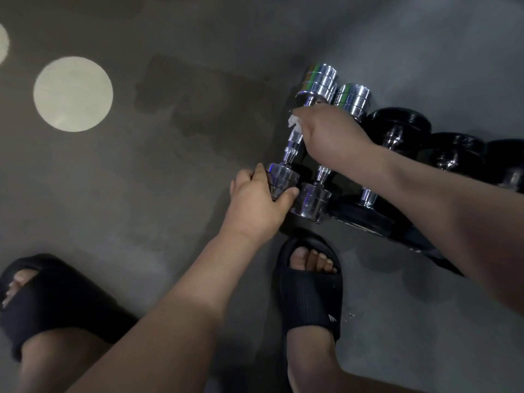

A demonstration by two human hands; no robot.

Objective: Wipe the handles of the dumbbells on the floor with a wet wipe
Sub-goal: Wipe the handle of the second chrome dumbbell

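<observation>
Black slides [309, 293] are worn. Left hand [255, 205] is curled round the chrome dumbbell [294, 144]; wet wipe [293, 123] is pinched by right hand [331, 134].

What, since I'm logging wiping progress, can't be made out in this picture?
Head view: shiny chrome dumbbell's knurled handle, upper part covered by right hand gripping crumpled white wet wipe.
Head view: second chrome dumbbell's handle, mostly behind right wrist.
Head view: black round-plate dumbbells, dark, cut by right edge.
</observation>
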